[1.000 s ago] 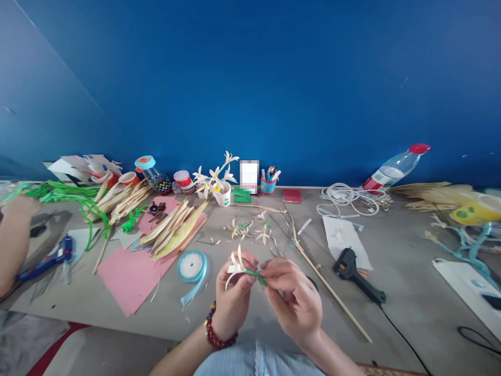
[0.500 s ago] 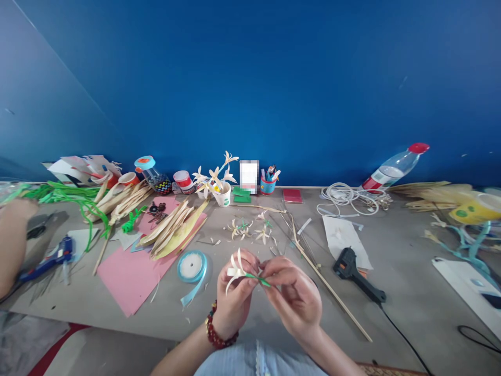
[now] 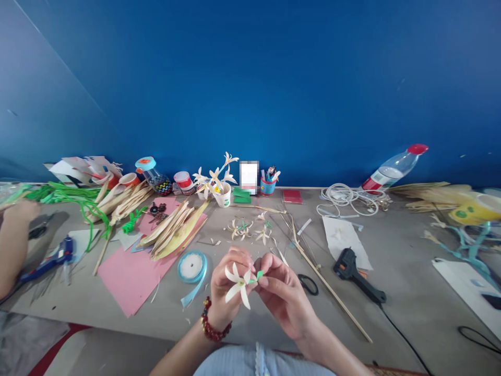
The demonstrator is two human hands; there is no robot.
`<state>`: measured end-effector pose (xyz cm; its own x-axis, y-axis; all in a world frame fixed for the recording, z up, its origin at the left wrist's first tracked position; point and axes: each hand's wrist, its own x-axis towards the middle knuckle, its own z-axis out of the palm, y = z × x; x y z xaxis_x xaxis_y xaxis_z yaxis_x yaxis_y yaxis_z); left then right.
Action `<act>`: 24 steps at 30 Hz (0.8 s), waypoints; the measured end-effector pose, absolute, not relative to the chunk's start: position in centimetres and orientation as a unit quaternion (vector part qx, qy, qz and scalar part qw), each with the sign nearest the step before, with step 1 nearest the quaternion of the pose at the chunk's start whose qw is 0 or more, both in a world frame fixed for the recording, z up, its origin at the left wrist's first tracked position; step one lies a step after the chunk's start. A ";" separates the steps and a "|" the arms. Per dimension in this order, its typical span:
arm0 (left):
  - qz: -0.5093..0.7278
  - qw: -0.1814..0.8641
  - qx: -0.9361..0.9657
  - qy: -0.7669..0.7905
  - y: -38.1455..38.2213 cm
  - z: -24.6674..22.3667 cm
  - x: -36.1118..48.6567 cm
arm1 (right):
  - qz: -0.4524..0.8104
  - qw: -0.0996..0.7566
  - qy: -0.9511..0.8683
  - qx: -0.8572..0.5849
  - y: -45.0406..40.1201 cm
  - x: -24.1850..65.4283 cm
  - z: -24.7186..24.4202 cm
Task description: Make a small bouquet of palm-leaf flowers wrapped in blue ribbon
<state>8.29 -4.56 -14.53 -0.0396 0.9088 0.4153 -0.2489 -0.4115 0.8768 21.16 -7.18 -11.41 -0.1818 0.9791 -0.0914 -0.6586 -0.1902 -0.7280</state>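
Left hand (image 3: 221, 295) has a white star-shaped flower (image 3: 239, 284), right hand (image 3: 282, 297) its green strip (image 3: 260, 274), grips pinched closed, near the grey desk (image 3: 176, 313)'s front edge.

A blue wall (image 3: 250, 78) fills the upper half of the frame, with a red-capped bottle (image 3: 385, 176) before it at right, coiled white cable (image 3: 341, 195) just beside that, and a yellow cup (image 3: 467, 213) near the right edge. At centre, a pen cup (image 3: 268, 187) stands left of a red pack (image 3: 292, 196). Pink paper (image 3: 127, 282) lies at lower left, below a patterned jar (image 3: 158, 183).
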 end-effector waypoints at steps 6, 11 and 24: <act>0.644 0.472 0.519 0.306 -4.4 -15.1 8.6 | 0.688 0.589 -0.291 -0.309 -6.9 21.4 -11.1; 0.650 0.513 0.467 0.310 -4.9 -15.6 9.6 | 0.595 0.642 -0.339 -0.344 -7.1 21.4 -11.7; 0.646 0.566 0.402 0.318 -5.1 -14.9 9.6 | 0.426 0.615 -0.547 -0.377 -7.6 22.3 -12.1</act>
<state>9.65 -5.12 -14.93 -0.0366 0.9866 0.1588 -0.4746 -0.1570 0.8661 22.30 -7.60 -12.06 0.0393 0.9354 0.3514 -0.1117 0.3536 -0.9287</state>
